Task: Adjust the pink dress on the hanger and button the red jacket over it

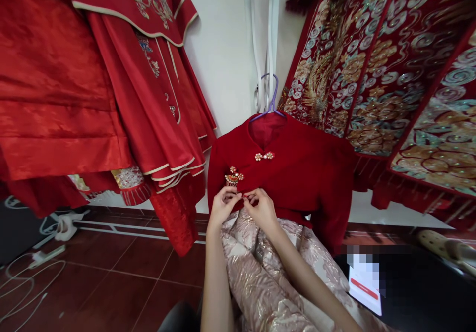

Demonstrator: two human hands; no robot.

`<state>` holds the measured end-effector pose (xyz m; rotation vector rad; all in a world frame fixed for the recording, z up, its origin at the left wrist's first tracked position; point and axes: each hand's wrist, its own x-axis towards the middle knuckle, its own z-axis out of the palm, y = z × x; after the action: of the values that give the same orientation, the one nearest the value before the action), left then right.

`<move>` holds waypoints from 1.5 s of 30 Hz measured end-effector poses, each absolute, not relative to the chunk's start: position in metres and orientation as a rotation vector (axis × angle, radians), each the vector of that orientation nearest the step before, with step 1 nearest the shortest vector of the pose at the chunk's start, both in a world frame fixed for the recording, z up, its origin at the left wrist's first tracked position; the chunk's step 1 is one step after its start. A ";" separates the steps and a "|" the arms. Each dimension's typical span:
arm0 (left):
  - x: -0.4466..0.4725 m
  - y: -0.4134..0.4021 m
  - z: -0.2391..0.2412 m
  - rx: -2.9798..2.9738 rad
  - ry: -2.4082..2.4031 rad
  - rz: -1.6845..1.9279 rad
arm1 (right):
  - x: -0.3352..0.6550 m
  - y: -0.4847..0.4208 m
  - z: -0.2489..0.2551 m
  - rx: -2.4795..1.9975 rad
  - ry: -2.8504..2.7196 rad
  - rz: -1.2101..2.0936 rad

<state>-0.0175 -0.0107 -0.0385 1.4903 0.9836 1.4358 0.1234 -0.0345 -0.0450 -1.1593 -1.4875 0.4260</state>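
A dark red jacket (297,173) with a round neck hangs on a purple hanger (274,99). At its neck sits a flower-shaped, beaded clasp (264,156), and a fan-shaped, tasselled clasp (233,177) is fixed lower on the chest. Just below that fan, my left hand (223,207) pinches at the jacket's front with thumb and finger. My right hand (262,209) pinches from the other side, fingertips almost meeting. Between them is a small red fastener (244,197), mostly hidden by the fingers. Below the jacket, a pale pink and gold brocade skirt (253,282) spreads under my forearms.
Red garments (122,74) with cream piping hang at left, and embroidered red and gold ones (353,74) at right. White rack poles (273,34) stand behind the hanger. A phone (366,282) with a lit screen lies at lower right. White cables (26,287) trail over the tiled floor.
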 end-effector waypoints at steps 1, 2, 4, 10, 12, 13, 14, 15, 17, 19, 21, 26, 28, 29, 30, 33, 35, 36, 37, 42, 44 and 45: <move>-0.015 -0.009 -0.038 1.426 0.961 1.496 | 0.125 -0.035 -0.043 -1.147 -1.483 0.474; -0.012 -0.006 -0.037 1.356 0.930 1.552 | 0.126 -0.036 -0.041 -1.141 -1.482 0.527; -0.003 0.002 -0.035 1.204 0.857 1.634 | 0.131 -0.038 -0.038 -1.135 -1.488 0.631; 0.019 0.017 -0.024 0.898 0.772 1.718 | 0.148 -0.045 -0.027 -1.047 -1.579 0.829; 0.022 0.015 -0.022 0.849 0.715 1.705 | 0.151 -0.048 -0.024 -1.042 -1.601 0.854; 0.022 0.014 -0.021 0.825 0.690 1.701 | 0.152 -0.049 -0.023 -1.045 -1.604 0.860; 0.022 0.013 -0.020 0.801 0.676 1.700 | 0.153 -0.051 -0.021 -1.050 -1.604 0.866; 0.022 0.012 -0.019 0.780 0.671 1.701 | 0.153 -0.052 -0.020 -1.055 -1.602 0.879; 0.022 0.013 -0.017 0.748 0.679 1.692 | 0.154 -0.054 -0.017 -1.065 -1.599 0.912; 0.022 0.014 -0.014 0.730 0.694 1.665 | 0.154 -0.056 -0.015 -1.076 -1.601 0.927; 0.022 0.016 -0.011 0.733 0.714 1.628 | 0.156 -0.057 -0.013 -1.084 -1.615 0.921; 0.022 0.021 -0.005 0.786 0.785 1.617 | 0.163 -0.061 -0.007 -1.090 -1.707 0.930; 0.022 0.024 -0.006 0.815 0.809 1.623 | 0.168 -0.063 -0.004 -1.078 -1.724 0.930; 0.022 0.025 -0.006 0.826 0.819 1.622 | 0.171 -0.064 -0.002 -1.071 -1.727 0.936; 0.021 0.025 -0.006 0.831 0.827 1.618 | 0.174 -0.065 -0.001 -1.063 -1.730 0.946; 0.020 0.024 -0.005 0.808 0.859 1.583 | 0.186 -0.069 0.003 -1.040 -1.731 0.969; 0.017 0.021 -0.003 0.813 0.891 1.544 | 0.196 -0.071 0.006 -1.035 -1.718 0.968; 0.014 0.020 -0.002 0.835 0.905 1.516 | 0.201 -0.071 0.007 -1.038 -1.709 0.965; 0.011 0.019 -0.001 0.871 0.920 1.480 | 0.206 -0.072 0.008 -1.040 -1.699 0.963; -0.001 0.019 0.006 1.157 1.183 1.459 | 0.232 -0.080 0.016 -1.052 -1.631 0.941; 0.000 0.017 0.014 1.384 1.324 1.706 | 0.240 -0.084 0.019 -1.059 -1.595 0.923; 0.002 0.016 0.021 1.565 1.359 1.799 | 0.242 -0.085 0.021 -1.061 -1.582 0.914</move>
<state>0.0022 0.0161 0.0210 1.5646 1.3586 1.7991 0.2424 -0.0853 0.0208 -1.0609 -1.5821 0.9137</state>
